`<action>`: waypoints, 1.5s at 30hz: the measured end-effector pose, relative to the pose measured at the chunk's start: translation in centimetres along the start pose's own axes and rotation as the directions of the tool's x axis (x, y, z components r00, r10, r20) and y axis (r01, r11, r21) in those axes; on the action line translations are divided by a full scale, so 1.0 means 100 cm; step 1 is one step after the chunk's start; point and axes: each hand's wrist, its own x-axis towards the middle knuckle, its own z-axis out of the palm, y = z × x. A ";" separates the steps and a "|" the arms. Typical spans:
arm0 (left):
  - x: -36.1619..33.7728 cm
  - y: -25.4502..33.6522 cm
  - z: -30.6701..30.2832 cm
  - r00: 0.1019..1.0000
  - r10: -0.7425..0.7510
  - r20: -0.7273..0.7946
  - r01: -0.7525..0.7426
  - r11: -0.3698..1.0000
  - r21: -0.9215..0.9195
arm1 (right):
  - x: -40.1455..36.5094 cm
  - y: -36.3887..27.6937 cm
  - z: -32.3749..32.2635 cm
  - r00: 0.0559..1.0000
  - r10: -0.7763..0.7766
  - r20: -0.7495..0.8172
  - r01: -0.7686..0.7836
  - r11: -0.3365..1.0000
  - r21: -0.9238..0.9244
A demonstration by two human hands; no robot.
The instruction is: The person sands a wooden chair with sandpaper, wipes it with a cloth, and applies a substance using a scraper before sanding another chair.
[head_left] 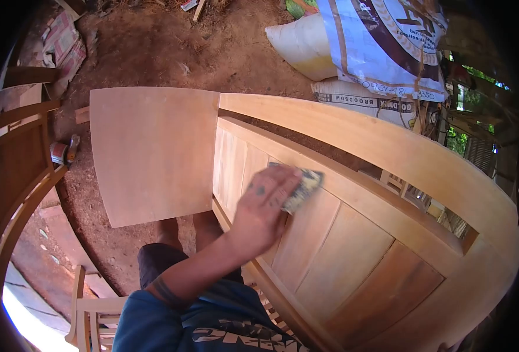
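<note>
My left hand (265, 202) is closed around a worn, mottled piece of sandpaper (304, 190), pressed against the wooden headboard (347, 246). It lies near the upper rail of the panelled section, over the upright boards. The headboard is pale, unfinished wood with a curved top rail (353, 126) and a long slot beneath that rail. A broad flat wooden board (154, 155) adjoins its left end. At the bottom right edge, a small skin-toned sliver may be part of my right hand; its fingers cannot be made out.
Stacked printed sacks (382, 53) stand behind the headboard. To the left are another wooden frame (19, 164) and a small can with a brush (65, 151) on the dirt floor (171, 53). A slatted wooden piece (92, 311) stands at lower left.
</note>
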 end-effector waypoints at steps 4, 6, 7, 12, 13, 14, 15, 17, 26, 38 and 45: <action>0.001 0.021 0.000 0.999 0.034 0.023 -0.033 0.998 -0.059 | 0.020 -0.028 0.001 0.999 -0.029 0.029 0.028 0.999 0.041; -0.007 -0.016 0.001 0.998 -0.050 0.024 0.049 0.997 0.060 | 0.027 -0.025 0.001 0.990 -0.129 0.052 0.131 0.991 -0.022; -0.006 -0.013 0.000 0.998 -0.061 0.027 0.058 0.993 0.100 | 0.034 -0.023 0.000 0.889 -0.442 0.121 0.458 0.858 -0.234; 0.003 0.023 -0.002 0.999 0.044 0.028 -0.042 0.997 -0.068 | 0.045 -0.008 0.008 0.902 -0.432 -0.015 0.431 0.901 -0.047; -0.002 0.004 0.000 1.000 0.010 0.026 -0.010 1.000 -0.026 | 0.041 -0.013 0.006 0.942 -0.334 0.009 0.334 0.942 -0.022; -0.001 -0.003 -0.002 0.999 -0.027 0.023 0.027 0.999 0.018 | 0.034 -0.024 0.002 0.971 -0.235 0.038 0.235 0.972 0.004; -0.003 0.000 0.000 0.998 -0.054 0.023 0.052 0.997 0.055 | 0.029 -0.029 0.001 0.989 -0.134 0.070 0.132 0.991 0.030; 0.005 0.031 -0.002 0.999 0.042 0.023 -0.041 0.998 -0.054 | 0.035 -0.022 0.009 0.973 -0.232 0.005 0.232 0.972 0.042; 0.004 0.036 -0.002 0.990 0.132 0.050 -0.128 0.988 -0.088 | 0.027 -0.026 0.006 0.975 -0.220 0.019 0.220 0.975 -0.029; 0.008 -0.010 -0.004 0.999 -0.051 -0.015 0.052 0.996 0.074 | 0.020 -0.005 -0.004 0.978 -0.189 0.092 0.191 0.981 -0.021; -0.002 -0.014 -0.001 0.997 0.030 0.067 -0.037 0.993 0.111 | 0.042 -0.032 0.002 0.970 -0.229 0.080 0.231 0.973 -0.009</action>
